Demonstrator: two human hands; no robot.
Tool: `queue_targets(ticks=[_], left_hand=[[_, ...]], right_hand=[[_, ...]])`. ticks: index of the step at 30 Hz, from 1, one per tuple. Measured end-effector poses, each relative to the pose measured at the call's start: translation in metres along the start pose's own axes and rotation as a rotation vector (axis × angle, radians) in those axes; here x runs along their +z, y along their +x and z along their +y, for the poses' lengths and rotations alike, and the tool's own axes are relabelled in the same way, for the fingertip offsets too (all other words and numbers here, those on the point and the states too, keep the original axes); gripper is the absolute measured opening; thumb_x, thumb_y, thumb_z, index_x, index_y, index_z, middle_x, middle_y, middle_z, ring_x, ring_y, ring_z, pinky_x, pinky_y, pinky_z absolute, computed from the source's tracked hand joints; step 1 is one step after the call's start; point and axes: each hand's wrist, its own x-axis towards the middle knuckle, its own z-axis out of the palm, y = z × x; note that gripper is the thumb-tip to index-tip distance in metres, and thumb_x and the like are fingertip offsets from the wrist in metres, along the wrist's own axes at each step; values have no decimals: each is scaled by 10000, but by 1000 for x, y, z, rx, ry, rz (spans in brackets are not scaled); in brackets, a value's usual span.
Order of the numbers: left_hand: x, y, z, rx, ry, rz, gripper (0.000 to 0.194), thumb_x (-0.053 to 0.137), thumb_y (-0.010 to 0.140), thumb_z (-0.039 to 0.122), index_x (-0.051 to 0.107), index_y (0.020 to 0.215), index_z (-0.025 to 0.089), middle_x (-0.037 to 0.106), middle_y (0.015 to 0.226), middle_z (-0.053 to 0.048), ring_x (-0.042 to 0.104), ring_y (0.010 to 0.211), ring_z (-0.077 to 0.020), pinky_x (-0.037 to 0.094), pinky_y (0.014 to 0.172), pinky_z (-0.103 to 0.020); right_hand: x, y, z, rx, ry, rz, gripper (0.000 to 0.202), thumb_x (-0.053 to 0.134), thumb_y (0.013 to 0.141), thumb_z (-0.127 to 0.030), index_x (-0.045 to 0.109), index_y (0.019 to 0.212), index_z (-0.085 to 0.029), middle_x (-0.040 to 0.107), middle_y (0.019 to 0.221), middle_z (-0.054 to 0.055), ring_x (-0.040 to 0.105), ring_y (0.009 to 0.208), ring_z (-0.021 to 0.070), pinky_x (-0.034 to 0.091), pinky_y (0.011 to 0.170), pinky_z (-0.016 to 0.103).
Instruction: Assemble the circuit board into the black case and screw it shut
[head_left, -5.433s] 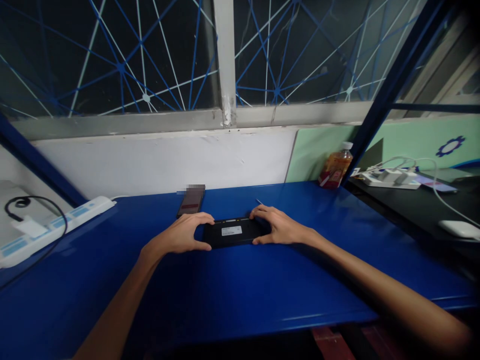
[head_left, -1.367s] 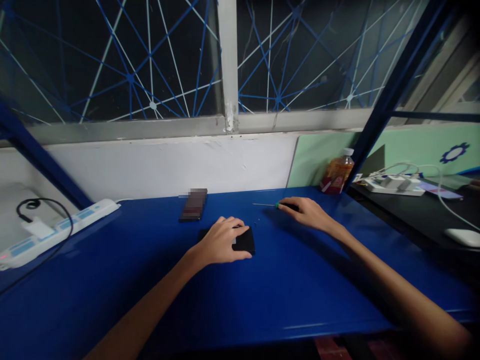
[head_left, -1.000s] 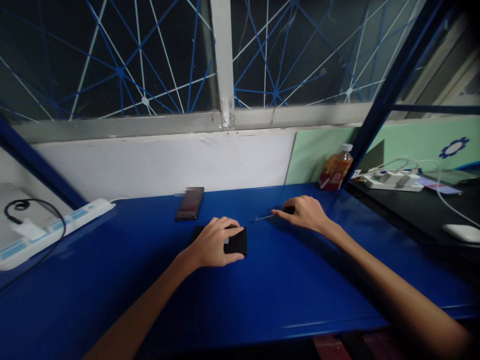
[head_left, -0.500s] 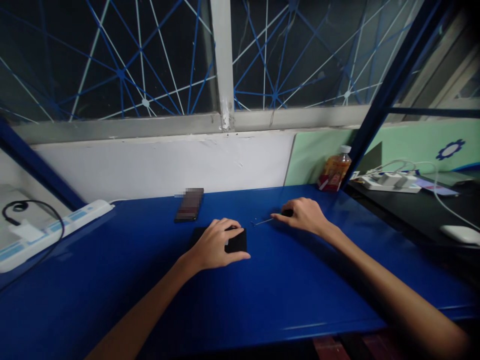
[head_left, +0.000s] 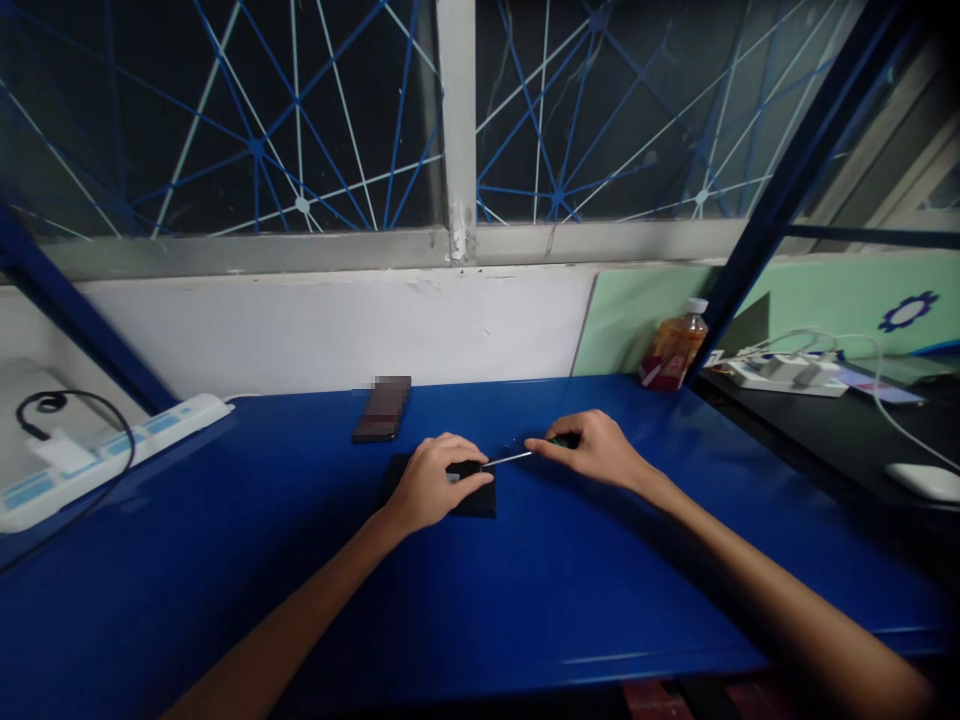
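My left hand [head_left: 436, 482] rests over a flat black case [head_left: 477, 503] on the blue table. Its thumb and index finger close in a pinch around the tip of a screwdriver [head_left: 510, 459]; anything tiny between them is too small to make out. My right hand [head_left: 589, 448] grips the dark handle of this screwdriver, its thin metal shaft pointing left toward the case. Some very small bits [head_left: 513, 444], perhaps screws, lie just behind the shaft. The hand covers much of the case.
A dark phone-like slab [head_left: 382, 408] lies behind my left hand. A white power strip [head_left: 112, 460] with a black cable runs along the left. A drink bottle [head_left: 677, 345] stands at the back right, beside a blue post. Chargers [head_left: 795, 370] sit on a black surface farther right.
My right hand has moved left, bringing the screwdriver tip to my left fingers. My left thumb has drawn up toward the index finger. The view has shifted slightly.
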Motion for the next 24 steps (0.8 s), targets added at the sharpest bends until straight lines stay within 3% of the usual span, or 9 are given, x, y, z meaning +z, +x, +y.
queue_targets(ticks=[3, 24], left_hand=[[0, -1, -1, 18, 0, 22, 33, 710, 788, 227, 722, 818, 220, 715, 877, -9, 630, 848, -194, 466, 797, -356], [2, 0, -3, 80, 105, 107, 93, 646, 835, 170, 726, 833, 216, 734, 852, -6, 657, 798, -190, 441, 788, -363]], right_hand=[[2, -1, -1, -9, 0, 5, 539, 446, 846, -643, 698, 655, -206, 553, 518, 4, 380, 469, 113, 209, 501, 287], [-4, 0, 3, 35, -38, 73, 547, 449, 844, -650, 673, 622, -203, 543, 506, 1, 398, 475, 115, 224, 507, 287]])
